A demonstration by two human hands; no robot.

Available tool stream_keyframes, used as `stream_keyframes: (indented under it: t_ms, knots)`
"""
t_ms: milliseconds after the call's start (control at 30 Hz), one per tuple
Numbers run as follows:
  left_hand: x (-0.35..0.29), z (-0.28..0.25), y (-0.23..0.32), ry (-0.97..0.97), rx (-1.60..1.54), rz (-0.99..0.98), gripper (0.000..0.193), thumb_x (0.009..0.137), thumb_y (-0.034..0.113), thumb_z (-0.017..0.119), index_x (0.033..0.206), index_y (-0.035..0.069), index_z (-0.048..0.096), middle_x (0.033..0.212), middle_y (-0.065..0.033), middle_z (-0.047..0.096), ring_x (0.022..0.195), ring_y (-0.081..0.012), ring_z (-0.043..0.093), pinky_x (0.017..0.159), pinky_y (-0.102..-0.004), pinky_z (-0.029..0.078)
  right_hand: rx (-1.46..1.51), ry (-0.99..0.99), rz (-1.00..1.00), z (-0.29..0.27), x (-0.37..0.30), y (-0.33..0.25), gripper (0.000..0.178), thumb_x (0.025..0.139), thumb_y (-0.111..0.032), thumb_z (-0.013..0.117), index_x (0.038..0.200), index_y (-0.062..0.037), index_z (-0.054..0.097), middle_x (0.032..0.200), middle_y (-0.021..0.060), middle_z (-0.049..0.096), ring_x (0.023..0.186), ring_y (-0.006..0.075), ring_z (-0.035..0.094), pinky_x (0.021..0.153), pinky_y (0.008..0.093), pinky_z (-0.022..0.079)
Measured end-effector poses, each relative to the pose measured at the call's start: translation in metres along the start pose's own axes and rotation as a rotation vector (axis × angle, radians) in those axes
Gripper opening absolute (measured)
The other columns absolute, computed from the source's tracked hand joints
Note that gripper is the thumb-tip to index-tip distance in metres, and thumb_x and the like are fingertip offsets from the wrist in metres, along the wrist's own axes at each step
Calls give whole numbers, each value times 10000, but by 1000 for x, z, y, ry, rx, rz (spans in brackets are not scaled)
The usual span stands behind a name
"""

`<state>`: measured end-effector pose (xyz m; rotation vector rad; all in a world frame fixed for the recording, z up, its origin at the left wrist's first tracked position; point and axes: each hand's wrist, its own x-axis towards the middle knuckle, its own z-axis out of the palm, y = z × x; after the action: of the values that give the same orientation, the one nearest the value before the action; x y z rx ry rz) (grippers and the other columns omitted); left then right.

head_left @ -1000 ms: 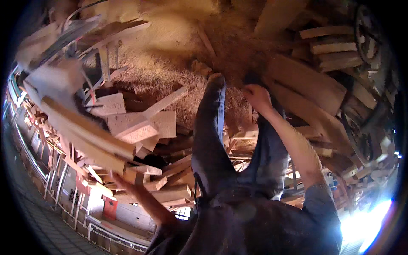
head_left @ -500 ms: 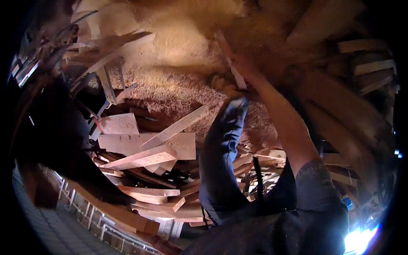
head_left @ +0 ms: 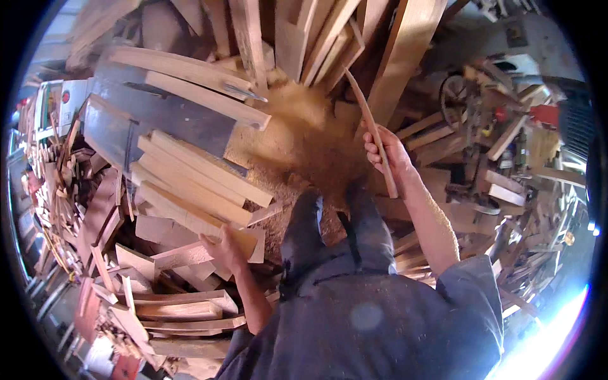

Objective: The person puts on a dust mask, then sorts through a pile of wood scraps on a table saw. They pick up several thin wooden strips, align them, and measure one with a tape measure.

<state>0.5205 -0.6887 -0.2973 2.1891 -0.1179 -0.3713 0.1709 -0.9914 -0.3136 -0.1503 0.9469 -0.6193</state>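
Note:
My right hand (head_left: 394,154) is closed around a thin, slightly curved wooden strip (head_left: 363,104), which points up and away from me. To the left, my left hand (head_left: 227,252) grips the near end of a pale wooden plank (head_left: 177,209); some of its fingers are hidden. That plank lies alongside several similar planks (head_left: 196,166) on a grey metal table (head_left: 104,126). Farther back on the same table rest two longer pieces, one a pale board (head_left: 202,98).
Sawdust (head_left: 288,123) is heaped on the ground ahead of my legs. Tall boards (head_left: 405,57) lean at the far side. Offcuts (head_left: 183,310) are piled at lower left, and more scrap wood (head_left: 506,190) lies to the right near a spoked wheel (head_left: 453,95).
The view has swung up and widened from a low, bent position. My right hand has come up from near the sawdust with the strip. My left hand has moved into fuller view at the plank.

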Motion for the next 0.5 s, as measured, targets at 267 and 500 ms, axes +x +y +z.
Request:
stream_keyframes:
  t_ms: [267, 500]
  knots:
    - [25, 10, 22, -30, -72, 211, 840, 901, 208, 766, 1503, -146, 302, 1443, -319, 444, 1295, -351, 499, 1084, -409, 429, 97, -409, -47, 131, -62, -18, 381, 1018, -172, 535, 1362, -10, 516, 900, 30, 572, 599, 83, 485, 459, 218, 406]
    - [32, 34, 5, -41, 188, 146, 904, 955, 447, 639, 1524, -148, 265, 1574, -438, 202, 1516, -521, 137, 1248, -507, 128, -372, -286, -259, 203, -53, -13, 598, 846, -105, 728, 1395, 52, 551, 1065, 51, 689, 811, 136, 643, 745, 268, 547]
